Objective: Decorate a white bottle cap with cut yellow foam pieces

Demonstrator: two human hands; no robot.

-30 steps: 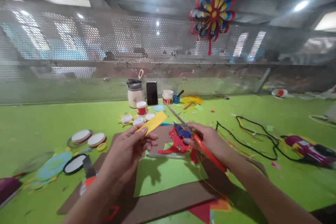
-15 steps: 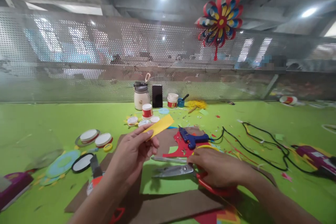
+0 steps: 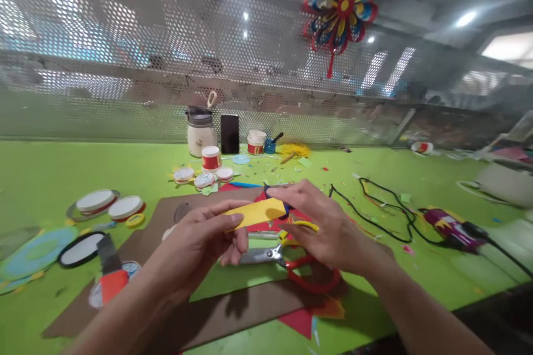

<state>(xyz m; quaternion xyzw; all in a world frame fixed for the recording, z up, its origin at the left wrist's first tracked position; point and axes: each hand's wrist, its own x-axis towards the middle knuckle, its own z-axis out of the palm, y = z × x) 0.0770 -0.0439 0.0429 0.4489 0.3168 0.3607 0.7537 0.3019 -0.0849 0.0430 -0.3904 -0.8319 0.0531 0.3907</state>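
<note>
My left hand [image 3: 200, 241] pinches one end of a yellow paper strip [image 3: 256, 213] between thumb and fingers. My right hand [image 3: 320, 227] has its fingertips on the strip's other end, fingers curved over it. Both hands hover above a brown cardboard sheet [image 3: 233, 310] with a green paper [image 3: 233, 285] on it. Red-handled scissors [image 3: 291, 263] lie on the cardboard just below my right hand, blades pointing left. A blue glue gun and red paper cut-outs are mostly hidden behind my hands.
A green table [image 3: 50, 177] carries tape rolls [image 3: 108, 205], round lids, small jars [image 3: 210, 158], a white canister [image 3: 200, 133], a black phone [image 3: 230, 133] and a black cable [image 3: 375, 205]. A purple tool [image 3: 452, 227] lies right. A paper pinwheel [image 3: 342, 3] hangs on the mesh wall.
My right hand has let go of the scissors, which now lie on the cardboard, and has come up to the yellow strip's free end. The camera has shifted slightly.
</note>
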